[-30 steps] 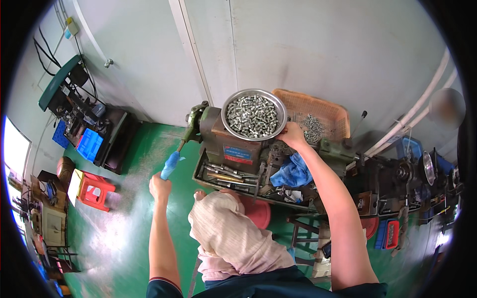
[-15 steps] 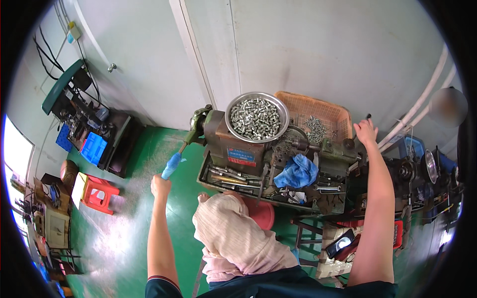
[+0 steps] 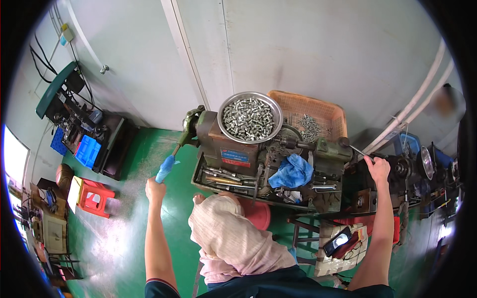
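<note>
— See what in the left hand (image 3: 156, 189)?
— Grips the blue wrap (image 3: 165, 169) of the left lever (image 3: 177, 149), at the machine's (image 3: 210, 136) left end, with fingers clamped; probably wrapped for comfort.
— And in the right hand (image 3: 378, 169)?
— Holds the right lever (image 3: 358, 151), at the right end, with fingers closed round its tip, likely for leverage.
— Find the pins (image 3: 248, 119) where?
— In the bowl (image 3: 279, 117), set atop the machine's left part, presumably within easy reach.
— And farther right?
— Notice small parts (image 3: 310, 128) in the basket (image 3: 303, 102), perhaps apart to avoid mixing.
</note>
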`<state>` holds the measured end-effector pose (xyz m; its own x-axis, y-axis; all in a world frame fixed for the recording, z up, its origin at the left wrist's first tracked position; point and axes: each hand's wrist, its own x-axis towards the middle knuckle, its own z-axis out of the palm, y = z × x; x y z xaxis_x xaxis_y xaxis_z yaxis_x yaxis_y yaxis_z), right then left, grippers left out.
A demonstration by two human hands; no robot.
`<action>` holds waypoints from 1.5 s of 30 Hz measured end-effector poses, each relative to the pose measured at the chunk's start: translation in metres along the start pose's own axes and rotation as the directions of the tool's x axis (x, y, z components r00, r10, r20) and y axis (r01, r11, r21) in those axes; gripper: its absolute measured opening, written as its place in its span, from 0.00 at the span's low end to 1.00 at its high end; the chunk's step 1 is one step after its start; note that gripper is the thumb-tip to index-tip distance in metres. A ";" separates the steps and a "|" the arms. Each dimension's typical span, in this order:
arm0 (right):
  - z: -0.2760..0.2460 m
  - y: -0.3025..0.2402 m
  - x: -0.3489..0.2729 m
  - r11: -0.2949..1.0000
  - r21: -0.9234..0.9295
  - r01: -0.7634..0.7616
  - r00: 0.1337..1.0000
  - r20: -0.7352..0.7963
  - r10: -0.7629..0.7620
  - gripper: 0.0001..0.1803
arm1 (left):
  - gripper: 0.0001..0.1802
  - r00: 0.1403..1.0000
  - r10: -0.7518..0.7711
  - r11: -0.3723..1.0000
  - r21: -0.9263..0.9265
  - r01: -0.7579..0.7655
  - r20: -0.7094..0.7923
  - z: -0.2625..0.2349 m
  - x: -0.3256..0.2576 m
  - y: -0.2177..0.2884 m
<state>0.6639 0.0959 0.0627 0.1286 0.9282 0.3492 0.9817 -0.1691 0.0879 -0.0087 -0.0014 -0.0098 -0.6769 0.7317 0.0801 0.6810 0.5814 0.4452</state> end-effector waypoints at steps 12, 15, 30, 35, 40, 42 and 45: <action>-0.004 -0.010 -0.008 0.998 -0.033 -0.046 0.999 0.001 0.046 0.29 | 0.09 0.999 -0.001 1.000 -0.019 0.000 -0.039 0.002 0.000 0.000; -0.006 -0.011 -0.008 0.997 -0.033 -0.065 0.997 0.029 0.066 0.30 | 0.10 0.997 0.019 0.999 -0.032 -0.021 -0.072 0.007 0.001 -0.004; -0.006 -0.017 -0.015 0.991 -0.058 -0.121 0.992 0.027 0.123 0.31 | 0.09 0.997 -0.010 0.999 -0.047 0.006 -0.071 0.005 0.000 0.003; -0.010 -0.020 -0.013 0.982 -0.093 -0.162 0.979 0.111 0.172 0.31 | 0.09 0.997 -0.013 0.999 -0.032 0.011 -0.076 0.005 -0.001 0.003; -0.004 -0.017 -0.014 0.984 -0.062 -0.167 0.983 0.062 0.171 0.31 | 0.09 0.998 -0.015 0.999 -0.048 0.012 -0.054 0.005 0.001 -0.002; 0.004 -0.019 -0.003 0.979 -0.047 -0.200 0.970 0.134 0.204 0.26 | 0.09 0.996 0.009 0.999 -0.048 -0.014 -0.086 0.004 -0.001 -0.004; 0.014 -0.026 0.020 0.986 -0.066 -0.155 0.942 -0.311 0.127 0.21 | 0.09 0.997 0.028 0.999 -0.025 -0.030 -0.071 0.001 -0.003 0.004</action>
<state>0.6425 0.1235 0.0547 0.2022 0.7495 0.6304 0.9383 -0.3326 0.0945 -0.0035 -0.0008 -0.0085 -0.6758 0.7206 0.1552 0.6935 0.5503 0.4650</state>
